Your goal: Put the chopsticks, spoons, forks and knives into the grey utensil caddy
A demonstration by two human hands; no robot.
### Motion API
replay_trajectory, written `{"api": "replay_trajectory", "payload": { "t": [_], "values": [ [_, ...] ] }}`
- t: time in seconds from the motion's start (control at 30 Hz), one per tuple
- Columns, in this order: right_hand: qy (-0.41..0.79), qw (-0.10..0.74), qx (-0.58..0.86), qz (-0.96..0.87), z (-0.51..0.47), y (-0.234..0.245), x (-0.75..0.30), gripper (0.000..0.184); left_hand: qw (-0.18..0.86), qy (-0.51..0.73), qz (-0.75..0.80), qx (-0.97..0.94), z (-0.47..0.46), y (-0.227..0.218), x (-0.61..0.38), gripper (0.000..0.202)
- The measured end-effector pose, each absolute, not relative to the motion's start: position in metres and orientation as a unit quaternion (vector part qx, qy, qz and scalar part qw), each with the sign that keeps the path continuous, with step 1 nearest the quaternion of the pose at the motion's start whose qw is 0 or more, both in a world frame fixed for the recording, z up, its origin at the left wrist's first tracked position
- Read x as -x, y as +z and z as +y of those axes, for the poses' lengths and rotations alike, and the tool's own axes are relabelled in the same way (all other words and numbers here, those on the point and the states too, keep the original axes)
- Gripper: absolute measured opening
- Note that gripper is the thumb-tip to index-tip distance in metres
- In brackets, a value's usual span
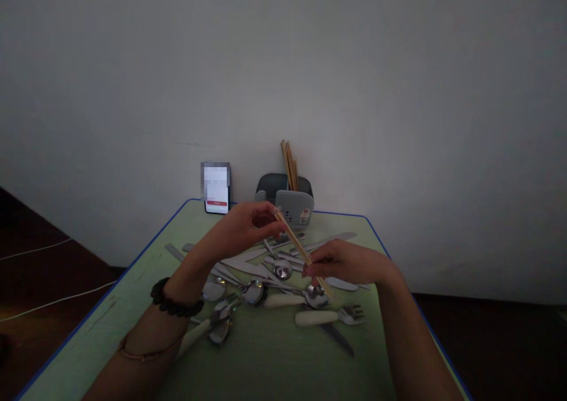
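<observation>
My left hand [241,228] and my right hand [343,262] together hold wooden chopsticks [297,247] above the table; the left pinches the upper end, the right pinches the lower end. The sticks slant from upper left to lower right. Under my hands lies a pile of cutlery [274,283]: steel spoons, knives and white-handled forks. A grey cutlery holder [290,203] stands at the table's far edge with more chopsticks [289,165] upright in it. On my left wrist sits a dark bead bracelet [170,300].
A phone [216,188] leans upright against the white wall at the far left of the green table [110,330], which has a blue rim. White cables run across the dark floor on the left.
</observation>
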State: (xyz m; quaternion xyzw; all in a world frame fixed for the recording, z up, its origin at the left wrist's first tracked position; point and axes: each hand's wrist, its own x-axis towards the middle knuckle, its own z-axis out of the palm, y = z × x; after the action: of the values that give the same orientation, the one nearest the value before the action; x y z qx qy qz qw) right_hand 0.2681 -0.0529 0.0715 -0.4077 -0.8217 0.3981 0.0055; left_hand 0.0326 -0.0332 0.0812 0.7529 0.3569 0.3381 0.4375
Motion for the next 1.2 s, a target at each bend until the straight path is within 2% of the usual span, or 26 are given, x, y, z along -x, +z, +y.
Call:
{"api": "replay_trajectory", "payload": {
  "t": [0.33, 0.57, 0.8, 1.2],
  "values": [
    [0.434, 0.042, 0.413, -0.799, -0.055, 0.077, -0.269, 0.038, 0.470, 0.409, 0.355, -0.697, -0.023, 0.079, -0.020, 0.024],
    [0.496, 0.070, 0.439, -0.746, -0.057, 0.083, -0.280, 0.041, 0.421, 0.475, 0.420, -0.649, -0.018, 0.086, -0.010, 0.034],
    [0.551, 0.071, 0.436, -0.708, -0.058, 0.078, -0.273, 0.040, 0.424, 0.438, 0.418, -0.673, -0.018, 0.084, -0.008, 0.031],
    [0.535, 0.062, 0.432, -0.723, -0.059, 0.079, -0.271, 0.033, 0.427, 0.422, 0.422, -0.679, -0.018, 0.085, -0.010, 0.031]
  ]
}}
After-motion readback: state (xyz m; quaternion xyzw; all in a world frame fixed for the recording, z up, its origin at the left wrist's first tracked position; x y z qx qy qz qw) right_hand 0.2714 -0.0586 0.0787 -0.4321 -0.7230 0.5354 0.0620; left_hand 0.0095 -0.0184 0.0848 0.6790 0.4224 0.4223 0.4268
